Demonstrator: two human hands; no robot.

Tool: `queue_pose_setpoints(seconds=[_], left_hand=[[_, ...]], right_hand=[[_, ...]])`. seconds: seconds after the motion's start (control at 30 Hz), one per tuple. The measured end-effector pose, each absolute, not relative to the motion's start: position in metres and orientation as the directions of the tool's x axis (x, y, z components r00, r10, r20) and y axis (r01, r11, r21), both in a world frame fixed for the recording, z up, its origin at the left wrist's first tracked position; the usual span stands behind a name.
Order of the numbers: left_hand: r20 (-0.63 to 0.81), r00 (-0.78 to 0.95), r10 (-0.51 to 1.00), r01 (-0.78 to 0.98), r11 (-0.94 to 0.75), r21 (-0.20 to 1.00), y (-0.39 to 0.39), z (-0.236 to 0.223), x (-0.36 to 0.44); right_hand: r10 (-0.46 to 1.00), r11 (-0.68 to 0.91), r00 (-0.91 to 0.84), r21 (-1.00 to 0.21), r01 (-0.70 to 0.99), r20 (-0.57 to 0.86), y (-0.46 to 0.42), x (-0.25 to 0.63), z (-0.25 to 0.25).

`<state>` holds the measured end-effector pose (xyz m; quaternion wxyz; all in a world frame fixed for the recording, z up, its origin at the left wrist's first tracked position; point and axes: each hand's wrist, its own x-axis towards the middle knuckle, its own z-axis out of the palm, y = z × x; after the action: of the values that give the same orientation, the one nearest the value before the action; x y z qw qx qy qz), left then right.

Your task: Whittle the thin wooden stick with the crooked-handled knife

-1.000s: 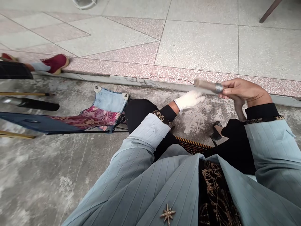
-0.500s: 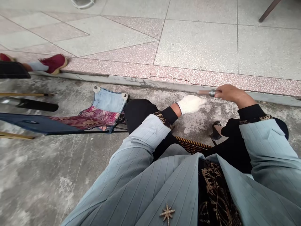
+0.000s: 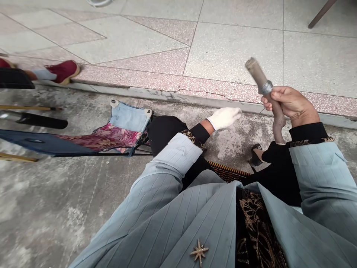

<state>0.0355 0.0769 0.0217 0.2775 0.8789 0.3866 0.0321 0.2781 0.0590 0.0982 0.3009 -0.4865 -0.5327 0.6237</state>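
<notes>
My bare right hand (image 3: pixel 297 104) is closed around a crooked wooden stick (image 3: pixel 256 71) and holds it up over the step edge. The stick slants, its thick cut end up and to the left, its bent lower end near my right cuff. Just above my fingers a coil of thin metal wire (image 3: pixel 265 87) wraps the stick. My left hand, in a white glove (image 3: pixel 224 118), is over the concrete to the left of the stick, apart from it. Its fingers are drawn together, and whatever may be between them is too small to see.
A folding chair (image 3: pixel 119 128) with denim and flowered cloth stands to my left. Beyond it are a person's red shoe (image 3: pixel 65 71) and a dark cylinder (image 3: pixel 44 121). A raised tiled step (image 3: pixel 234 52) runs across the front. The woven seat (image 3: pixel 227 172) is beneath me.
My right hand has turned and lifted the stick from lying level, pointing at my left hand, to a steep slant. My gloved left hand has risen slightly.
</notes>
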Motion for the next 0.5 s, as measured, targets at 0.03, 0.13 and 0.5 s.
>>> queue_pose_setpoints(seconds=[0.03,0.13,0.5], left_hand=[[-0.176,0.712,0.680,0.653,-0.548,0.523,0.075,0.021,0.036],[-0.166,0.774,0.611,0.583,-0.586,0.562,0.069,0.022,0.040],[-0.136,0.845,0.517,0.534,-0.804,0.261,0.059,0.016,0.040]], right_hand=[[0.903,-0.259,-0.337,-0.963,0.067,-0.266,0.060,0.277,0.096],[0.923,-0.261,-0.281,-0.964,0.053,-0.265,0.063,0.272,0.089],[0.801,0.021,-0.181,-0.275,0.961,-0.570,0.071,0.248,0.058]])
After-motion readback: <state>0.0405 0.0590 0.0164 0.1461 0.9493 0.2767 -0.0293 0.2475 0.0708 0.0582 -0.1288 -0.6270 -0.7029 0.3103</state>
